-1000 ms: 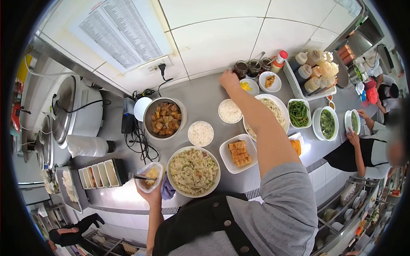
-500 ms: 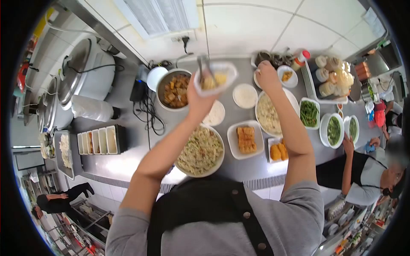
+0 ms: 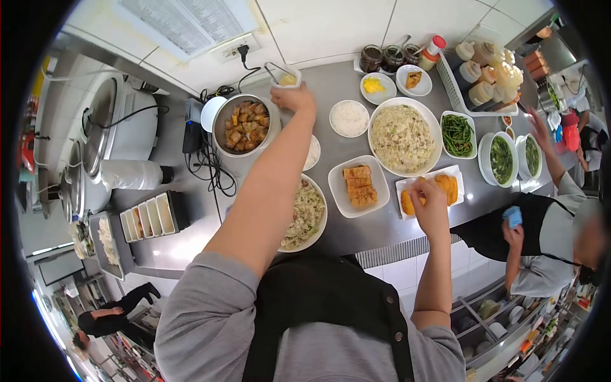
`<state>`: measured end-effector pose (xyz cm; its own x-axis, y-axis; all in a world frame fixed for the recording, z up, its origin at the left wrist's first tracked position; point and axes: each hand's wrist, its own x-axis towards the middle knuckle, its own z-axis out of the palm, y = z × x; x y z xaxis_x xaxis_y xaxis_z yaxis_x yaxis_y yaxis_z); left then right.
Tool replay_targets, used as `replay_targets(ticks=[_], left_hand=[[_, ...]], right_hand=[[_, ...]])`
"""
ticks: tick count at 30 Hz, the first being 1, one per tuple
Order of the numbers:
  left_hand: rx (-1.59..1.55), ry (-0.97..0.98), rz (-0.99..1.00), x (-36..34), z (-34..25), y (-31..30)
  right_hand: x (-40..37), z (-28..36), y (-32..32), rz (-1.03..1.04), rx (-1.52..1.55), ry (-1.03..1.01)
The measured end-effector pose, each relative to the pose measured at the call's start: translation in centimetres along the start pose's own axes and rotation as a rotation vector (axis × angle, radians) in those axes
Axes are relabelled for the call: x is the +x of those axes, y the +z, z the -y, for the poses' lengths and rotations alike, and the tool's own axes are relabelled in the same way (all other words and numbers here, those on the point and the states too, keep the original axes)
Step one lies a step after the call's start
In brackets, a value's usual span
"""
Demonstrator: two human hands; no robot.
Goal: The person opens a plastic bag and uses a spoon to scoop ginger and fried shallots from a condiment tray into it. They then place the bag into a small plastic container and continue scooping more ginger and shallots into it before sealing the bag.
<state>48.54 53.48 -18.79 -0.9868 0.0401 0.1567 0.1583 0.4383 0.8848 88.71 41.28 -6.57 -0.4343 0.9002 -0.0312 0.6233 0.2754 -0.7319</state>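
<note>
At the back of the counter my left hand [image 3: 294, 99] is closed on a small white container [image 3: 289, 79] with yellow food and metal tongs in it. A steel bowl of braised chunks [image 3: 245, 127] is left of it. My right hand [image 3: 428, 197] hovers over a white tray of golden fried pieces [image 3: 449, 186], fingers pinched together; whether they hold anything is too small to tell. Beside it are a square dish of sliced browned food [image 3: 361, 186] and a big bowl of fried rice [image 3: 402, 137]. Yellow shreds [image 3: 373, 85] lie on a small plate.
Another fried rice bowl [image 3: 305, 216] is partly behind my left arm. Green beans [image 3: 457, 135], soup bowls [image 3: 501, 159], a bottle basket [image 3: 468, 95] and sauce jars [image 3: 371, 58] stand right. Cables [image 3: 213, 159] and a topping box [image 3: 153, 216] lie left. A co-worker [image 3: 541, 223] holds a blue cloth.
My left hand has moved the container back toward the wall. My right hand has come from the small plates at the back to the fried pieces. Yellow shreds now show on a plate.
</note>
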Motion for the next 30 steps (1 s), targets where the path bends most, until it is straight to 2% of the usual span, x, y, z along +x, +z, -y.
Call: replay_targets(ticks=[3, 5, 8, 18, 21, 23, 24, 26, 30], left_hand=[[0.12, -0.066, 0.084, 0.2, 0.3, -0.8], [0.145, -0.22, 0.159, 0.1, -1.4, -2.6], [0.032, -0.15, 0.122, 1.1, 0.3, -1.3], [0.009, -0.179, 0.047, 3.0, 0.1, -0.2], [0.069, -0.27, 0.156, 4.0, 0.1, 0.1], [-0.056, -0.306, 0.236, 4.2, 0.1, -0.4], [-0.06, -0.302, 0.234, 4.2, 0.4, -0.6], [-0.074, -0.162, 0.213, 3.7, 1.7, -0.5], [0.111, -0.166, 0.184, 1.7, 1.1, 0.1]], right_hand=[[-1.9, 0.4, -0.3, -0.044, 0.049, 0.034], [-2.7, 0.2, -0.4, -0.064, 0.074, 0.058], [-3.3, 0.1, -0.4, -0.014, 0.029, 0.096], [-4.6, 2.0, -0.1, 0.011, 0.089, 0.073], [-5.1, 2.3, 0.0, 0.017, 0.11, 0.094], [-5.4, 2.4, 0.2, 0.021, 0.123, 0.101], [-5.5, 2.2, 0.4, 0.031, 0.128, 0.101], [-5.4, 2.0, 0.8, 0.039, 0.132, 0.096], [-4.4, 3.6, 1.1, 0.063, 0.124, 0.05]])
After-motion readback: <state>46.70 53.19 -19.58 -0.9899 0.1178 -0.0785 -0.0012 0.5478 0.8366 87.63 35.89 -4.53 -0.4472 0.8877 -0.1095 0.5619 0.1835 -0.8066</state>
